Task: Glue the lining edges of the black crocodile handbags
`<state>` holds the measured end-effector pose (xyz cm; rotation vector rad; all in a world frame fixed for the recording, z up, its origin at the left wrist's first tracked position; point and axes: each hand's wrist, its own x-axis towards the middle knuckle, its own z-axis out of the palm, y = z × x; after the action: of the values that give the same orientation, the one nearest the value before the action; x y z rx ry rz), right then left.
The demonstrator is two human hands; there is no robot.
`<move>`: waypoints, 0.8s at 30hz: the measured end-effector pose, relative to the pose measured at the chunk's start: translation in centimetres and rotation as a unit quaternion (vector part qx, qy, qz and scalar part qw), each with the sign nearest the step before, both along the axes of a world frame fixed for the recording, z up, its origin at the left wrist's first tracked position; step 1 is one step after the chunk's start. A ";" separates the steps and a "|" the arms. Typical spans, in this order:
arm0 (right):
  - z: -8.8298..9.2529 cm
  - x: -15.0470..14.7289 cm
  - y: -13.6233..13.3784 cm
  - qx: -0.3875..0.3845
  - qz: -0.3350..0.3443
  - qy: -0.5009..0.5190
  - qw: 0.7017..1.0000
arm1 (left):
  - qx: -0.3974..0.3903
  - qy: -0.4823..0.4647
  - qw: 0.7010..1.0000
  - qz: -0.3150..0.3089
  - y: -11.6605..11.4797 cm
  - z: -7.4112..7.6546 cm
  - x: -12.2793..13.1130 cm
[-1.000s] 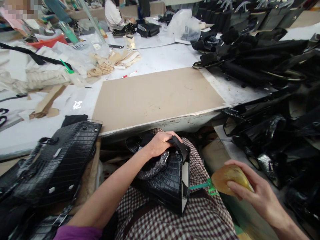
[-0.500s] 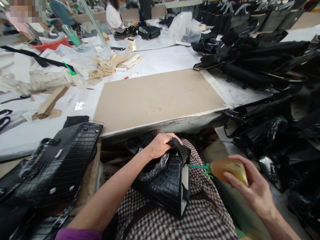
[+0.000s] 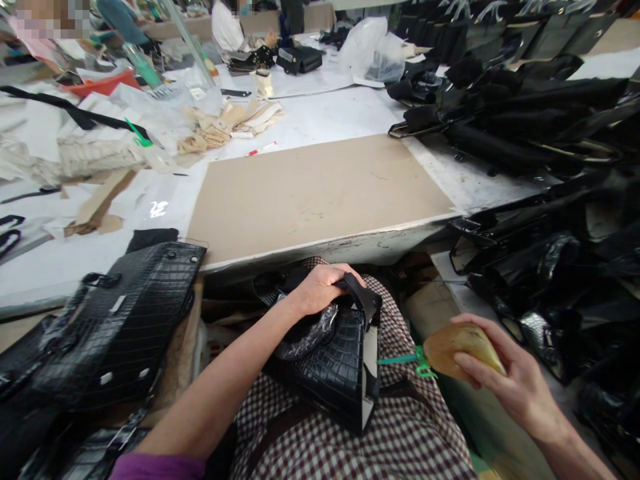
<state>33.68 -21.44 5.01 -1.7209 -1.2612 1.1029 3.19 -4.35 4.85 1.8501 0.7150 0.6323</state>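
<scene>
On my lap, over a checked apron point(image 3: 420, 433), rests a black crocodile-textured handbag point(image 3: 325, 373). My left hand point(image 3: 325, 287) is closed on its upper edge, by a black flap that is folded back. Wrapped round a squeeze bottle of amber liquid point(image 3: 460, 347) are the fingers of my right hand point(image 3: 505, 373). The bottle's thin green nozzle point(image 3: 400, 359) points left, its tip at the pale open side edge of the handbag. Whether liquid is coming out I cannot tell. A plastic-wrapped handle point(image 3: 315, 333) lies against the bag's face.
A brown board point(image 3: 320, 187) lies on the white table ahead. Another black crocodile-textured bag point(image 3: 125, 320) is at my left. Black bag pieces point(image 3: 525, 113) are heaped at the right. Fabric scraps and a second green-tipped bottle point(image 3: 155, 155) lie at left; people work farther back.
My right hand has moved the bottle slightly down, so the nozzle tip has slid lower along the handbag's side edge. My left hand and the handbag have stayed nearly still.
</scene>
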 end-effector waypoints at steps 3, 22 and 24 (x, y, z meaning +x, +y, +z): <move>0.0 -0.5 0.3 0.021 -0.033 0.000 0.999 | -0.001 0.000 1.000 0.000 0.1 0.0 0.0; -0.8 -0.1 -1.1 0.010 -0.028 0.008 1.000 | -0.007 -0.003 1.000 0.006 0.4 -0.1 -0.1; -0.7 0.0 -1.1 0.011 -0.016 0.013 1.000 | -0.002 -0.003 1.000 0.009 0.3 -0.1 -0.1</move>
<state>33.68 -22.53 4.35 -1.6987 -1.2210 1.0861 3.07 -4.01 4.71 1.8397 0.7286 0.6466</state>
